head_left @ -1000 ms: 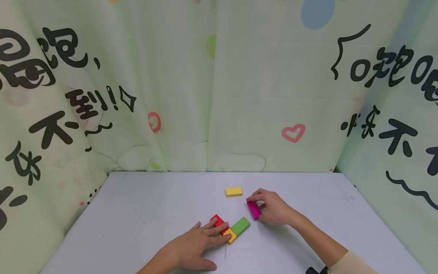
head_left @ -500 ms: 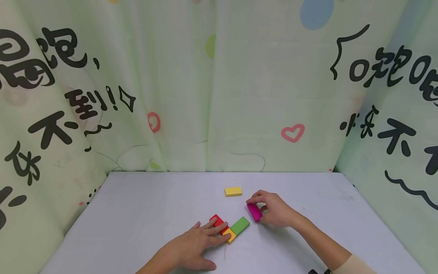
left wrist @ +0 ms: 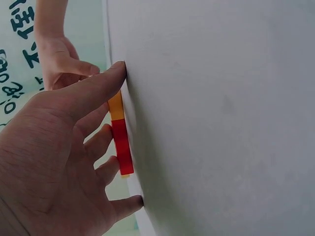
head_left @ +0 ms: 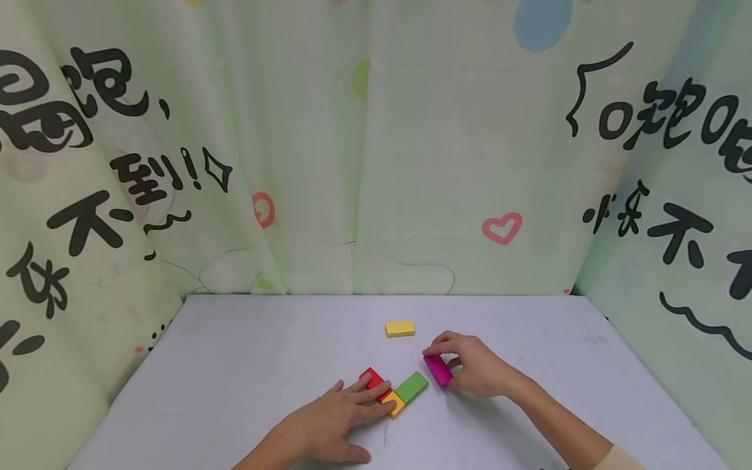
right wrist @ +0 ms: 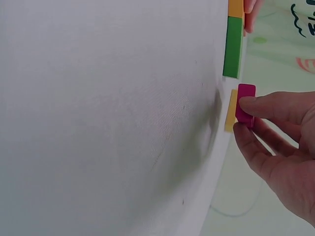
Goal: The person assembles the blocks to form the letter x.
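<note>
My right hand [head_left: 478, 365] pinches a magenta block [head_left: 438, 371] between thumb and fingers, to the right of a green block [head_left: 412, 388]. The green block meets an orange block [head_left: 395, 405] end to side, and a red block [head_left: 372, 378] runs off from the orange one toward the back left, so the row bends like a V. My left hand [head_left: 337, 421] lies with fingers spread and straight, its fingertips on the red and orange blocks. In the left wrist view those fingers partly hide the red block [left wrist: 122, 147]. The right wrist view shows the magenta block [right wrist: 245, 105] held upright.
A yellow block [head_left: 400, 328] lies alone farther back on the white table [head_left: 264, 352]. A pale green curtain [head_left: 423, 163] with dark lettering and hearts hangs behind the table and along both sides.
My right hand has moved a little toward me with the magenta block in its grip. The left hand and the other blocks stay where they were.
</note>
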`<state>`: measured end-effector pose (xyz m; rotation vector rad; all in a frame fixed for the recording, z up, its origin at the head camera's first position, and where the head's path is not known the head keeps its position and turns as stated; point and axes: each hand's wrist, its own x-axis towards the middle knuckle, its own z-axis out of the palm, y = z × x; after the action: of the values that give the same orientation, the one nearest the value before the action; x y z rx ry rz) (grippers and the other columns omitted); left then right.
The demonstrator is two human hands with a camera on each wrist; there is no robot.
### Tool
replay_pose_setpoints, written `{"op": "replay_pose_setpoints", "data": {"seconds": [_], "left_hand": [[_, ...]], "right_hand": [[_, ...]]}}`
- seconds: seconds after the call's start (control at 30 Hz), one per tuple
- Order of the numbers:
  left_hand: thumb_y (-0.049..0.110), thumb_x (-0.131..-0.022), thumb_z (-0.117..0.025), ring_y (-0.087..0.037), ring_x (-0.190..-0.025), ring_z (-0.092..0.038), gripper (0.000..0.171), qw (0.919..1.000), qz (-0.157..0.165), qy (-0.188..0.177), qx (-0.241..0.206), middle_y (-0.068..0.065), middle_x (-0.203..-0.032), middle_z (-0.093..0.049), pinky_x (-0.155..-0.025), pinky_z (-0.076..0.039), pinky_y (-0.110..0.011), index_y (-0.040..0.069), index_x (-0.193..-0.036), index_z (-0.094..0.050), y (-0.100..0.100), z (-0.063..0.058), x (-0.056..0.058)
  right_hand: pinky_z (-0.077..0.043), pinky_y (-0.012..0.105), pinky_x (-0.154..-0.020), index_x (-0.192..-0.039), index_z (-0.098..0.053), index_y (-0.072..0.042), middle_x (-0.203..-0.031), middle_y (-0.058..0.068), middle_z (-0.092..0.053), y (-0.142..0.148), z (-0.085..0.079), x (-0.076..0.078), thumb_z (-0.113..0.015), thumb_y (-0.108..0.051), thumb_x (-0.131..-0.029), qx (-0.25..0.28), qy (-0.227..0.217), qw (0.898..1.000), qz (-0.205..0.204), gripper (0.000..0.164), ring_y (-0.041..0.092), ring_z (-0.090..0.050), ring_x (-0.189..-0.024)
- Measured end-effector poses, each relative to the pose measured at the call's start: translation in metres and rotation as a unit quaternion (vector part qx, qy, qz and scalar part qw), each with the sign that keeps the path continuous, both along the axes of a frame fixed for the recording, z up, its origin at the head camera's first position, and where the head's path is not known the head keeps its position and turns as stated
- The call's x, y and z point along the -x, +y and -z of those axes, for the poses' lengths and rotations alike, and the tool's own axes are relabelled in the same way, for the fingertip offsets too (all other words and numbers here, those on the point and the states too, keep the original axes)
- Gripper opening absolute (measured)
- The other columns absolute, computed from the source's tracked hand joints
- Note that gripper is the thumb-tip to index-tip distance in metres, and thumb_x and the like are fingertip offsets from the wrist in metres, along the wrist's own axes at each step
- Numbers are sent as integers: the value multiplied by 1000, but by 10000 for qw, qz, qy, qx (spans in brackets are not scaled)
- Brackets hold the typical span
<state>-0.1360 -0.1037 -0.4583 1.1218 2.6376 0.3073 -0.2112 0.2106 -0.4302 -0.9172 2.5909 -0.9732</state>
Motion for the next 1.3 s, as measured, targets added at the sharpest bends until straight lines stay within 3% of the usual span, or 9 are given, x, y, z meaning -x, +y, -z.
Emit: {"op": "replay_pose_setpoints", "data": {"seconds": [0.87, 1.3], "left_hand": [[46, -91, -78, -30, -159, -29, 77, 9998, -46, -145, -115, 14, -171, -27, -114, -38, -69, 40, -159, -42, -1, 0, 0], [46, -91, -77, -30, -159, -29, 76, 9997, -44, -187, -115, 13, -172, -27, -114, -38, -69, 40, -159, -42, -1, -1, -1]], "right_hand": [[-62, 32, -89, -129, -74, -11, -123, 0, -61, -8, -3, -17, -82, 5, -80, -140, -402, 9988, -229, 53, 21, -65, -111], [-61, 29, -89, -129, -74, -13, -122, -3, -62, -12, -5, -27, -80, 6, -80, -101, -341, 9983, -469, 53, 11, -64, -107]]}}
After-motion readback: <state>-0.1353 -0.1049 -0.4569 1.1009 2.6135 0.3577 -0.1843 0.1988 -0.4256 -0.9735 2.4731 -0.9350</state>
